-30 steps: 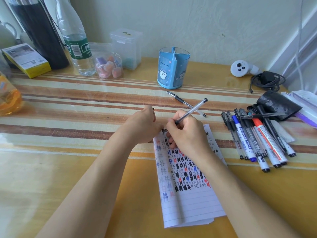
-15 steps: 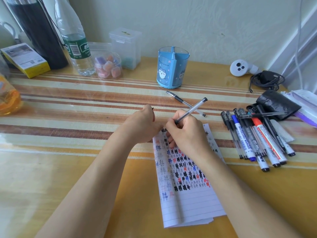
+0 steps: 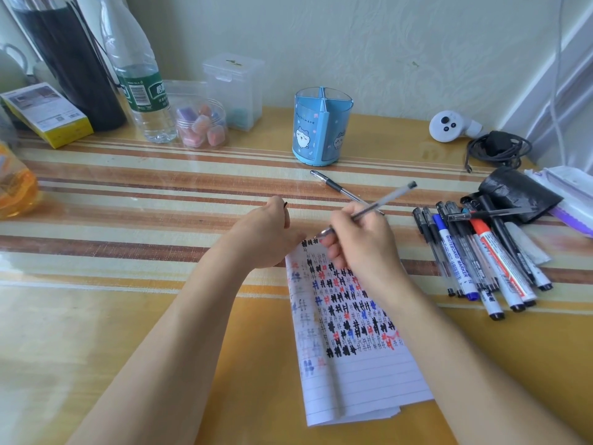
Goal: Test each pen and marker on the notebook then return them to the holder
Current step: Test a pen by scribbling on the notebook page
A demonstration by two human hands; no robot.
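My right hand (image 3: pixel 364 244) grips a clear gel pen (image 3: pixel 393 196), whose tip points down-left at the top edge of the lined notebook (image 3: pixel 359 377). The page is filled with black, blue and red test marks. My left hand (image 3: pixel 266 234) rests curled on the table at the notebook's top left corner, and a small black piece, seemingly the pen cap (image 3: pixel 285 204), sticks out above its fingers. The blue divided holder (image 3: pixel 321 130) stands behind with nothing showing above its rim. Another pen (image 3: pixel 337 187) lies on the table between the holder and my right hand.
A heap of pens and markers (image 3: pixel 481 261) lies to the right of the notebook, beside a black pouch (image 3: pixel 519 194). Bottles, a candy jar (image 3: pixel 202 126), clear boxes and a yellow box stand at the back left. A white controller and a coiled cable sit at the back right.
My right hand has shifted slightly up and to the right, and the pen's rear end has swung further right. The left hand has stayed where it was.
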